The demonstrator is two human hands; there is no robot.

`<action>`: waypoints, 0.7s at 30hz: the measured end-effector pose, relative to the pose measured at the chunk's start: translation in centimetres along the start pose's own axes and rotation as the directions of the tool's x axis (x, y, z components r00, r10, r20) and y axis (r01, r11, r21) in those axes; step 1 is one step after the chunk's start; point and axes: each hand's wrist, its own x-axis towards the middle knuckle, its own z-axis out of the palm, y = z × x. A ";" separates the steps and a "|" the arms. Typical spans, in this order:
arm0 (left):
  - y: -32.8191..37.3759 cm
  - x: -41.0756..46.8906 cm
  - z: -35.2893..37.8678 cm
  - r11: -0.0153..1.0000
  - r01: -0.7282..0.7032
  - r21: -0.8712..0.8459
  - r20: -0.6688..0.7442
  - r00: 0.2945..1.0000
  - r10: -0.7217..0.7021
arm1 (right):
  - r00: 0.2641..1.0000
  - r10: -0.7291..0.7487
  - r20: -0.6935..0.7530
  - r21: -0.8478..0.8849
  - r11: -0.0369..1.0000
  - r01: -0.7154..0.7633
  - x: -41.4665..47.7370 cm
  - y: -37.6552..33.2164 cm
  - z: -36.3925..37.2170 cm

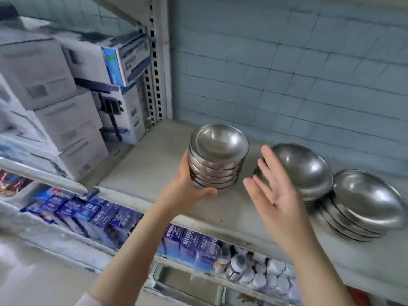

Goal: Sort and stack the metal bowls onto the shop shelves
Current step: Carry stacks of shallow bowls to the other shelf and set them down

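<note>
Three stacks of shiny metal bowls stand on the grey shelf (154, 168). My left hand (187, 184) grips the left stack of small bowls (217, 155) from its left side and underneath. My right hand (271, 191) is open with straight fingers, hovering just left of the middle stack (302, 171); whether it touches that stack is unclear. A third, wider stack (364, 206) sits at the right near the shelf's front edge.
White and blue cardboard boxes (72, 102) fill the shelf bay to the left, past a slotted upright post (157, 62). Below are blue cartons (106, 217) and small bottles (238, 266). A tiled blue wall (287, 74) backs the shelf.
</note>
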 end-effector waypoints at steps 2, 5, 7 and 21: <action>-1.0 1.1 -0.7 0.991 -0.013 -0.130 0.067 0.998 0.022 | 0.998 0.047 -0.041 -0.006 0.999 -0.047 0.6 0.1 1.1; -1.6 1.1 -1.9 0.975 -0.021 -0.220 0.144 0.988 0.054 | 0.991 0.125 -0.051 -0.035 0.991 -0.127 1.1 0.6 2.7; -1.7 0.7 -2.8 0.966 -0.027 -0.258 0.204 0.976 0.081 | 0.988 0.151 -0.044 -0.080 0.985 -0.154 1.3 1.4 3.5; -1.3 -3.6 -6.4 0.945 -0.098 -0.312 0.287 0.939 0.192 | 0.962 0.144 -0.233 0.043 0.989 -0.138 -2.3 -0.3 7.0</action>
